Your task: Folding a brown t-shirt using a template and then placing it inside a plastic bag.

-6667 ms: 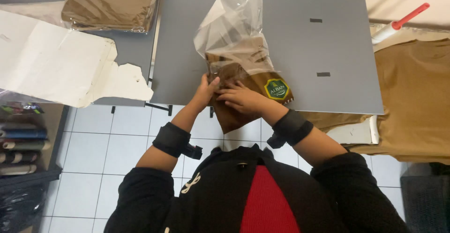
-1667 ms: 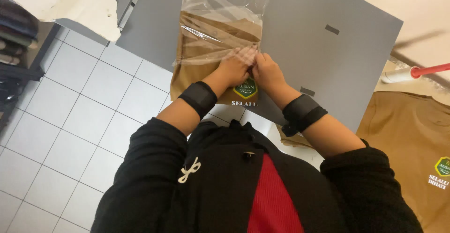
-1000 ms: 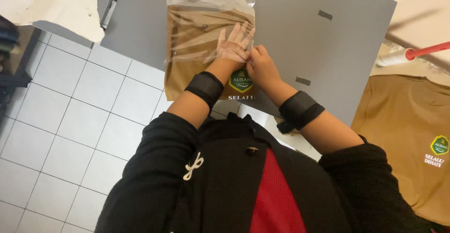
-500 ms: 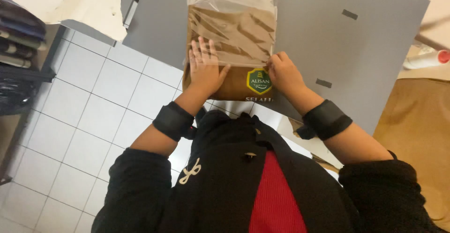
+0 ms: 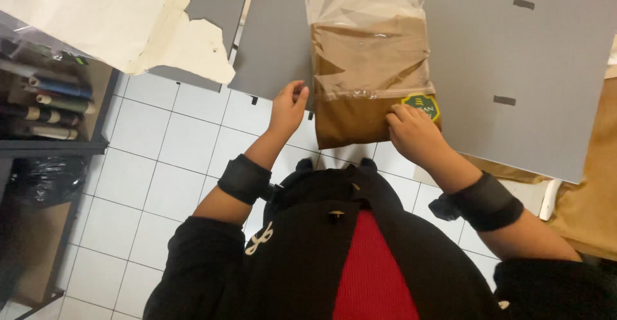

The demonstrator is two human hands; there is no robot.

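Note:
A folded brown garment [image 5: 360, 111] with a green and yellow badge lies on the grey table [image 5: 514, 56], mostly inside a clear plastic bag [image 5: 366, 11]; its near end sticks out over the table edge. My right hand [image 5: 411, 130] rests on the garment's near right corner, fingers curled at the bag's open edge by the badge. My left hand [image 5: 288, 104] hovers with fingers apart just left of the bag, at the table edge, touching nothing that I can see.
A torn sheet of white paper [image 5: 116, 21] covers another grey table at the upper left. A shelf with rolled fabrics [image 5: 45, 95] stands at the left over white floor tiles. More brown cloth [image 5: 594, 198] lies at the right.
The garment has gone deeper into the bag. My left hand has come off the garment and moved left of it; my right hand stays at the near right corner.

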